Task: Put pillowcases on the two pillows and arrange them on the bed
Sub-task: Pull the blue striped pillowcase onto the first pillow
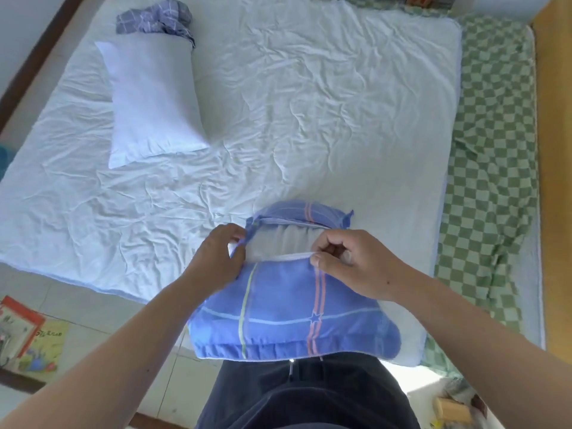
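My left hand (216, 255) grips the blue plaid pillowcase (291, 311) at its opening | my right hand (349, 261) pinches the white edge | cased pillow at the bed's (309, 103) near edge | bare pillow (154, 103) far left, second pillowcase (154, 18) bunched beyond it

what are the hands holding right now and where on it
Both hold the blue striped pillowcase at its open end: the left hand grips the left corner of the opening, the right hand pinches its white-edged hem.

Cased pillow (288, 308) on bed (309, 103) near edge; bare pillow (154, 100) far left, spare pillowcase (154, 20) behind it; books (28, 332) on floor left.
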